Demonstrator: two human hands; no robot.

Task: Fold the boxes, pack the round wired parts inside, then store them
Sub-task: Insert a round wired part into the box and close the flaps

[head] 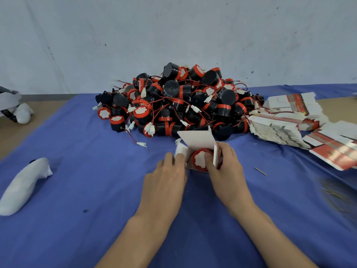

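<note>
Left hand [170, 176] pinches box [197, 141] by left flap | right hand [226, 167] grips right side, thumb seating round wired part [201, 160] inside | lid open | beyond: parts pile [173, 101], flat boxes [280, 126] far right | bulk of packing judged undone.

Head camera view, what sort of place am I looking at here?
Probably a packing bench in a small factory or workshop: a big pile of round wired parts, stacks of flat boxes beside it, and the left hand and right hand fitting one part into a box.
</note>
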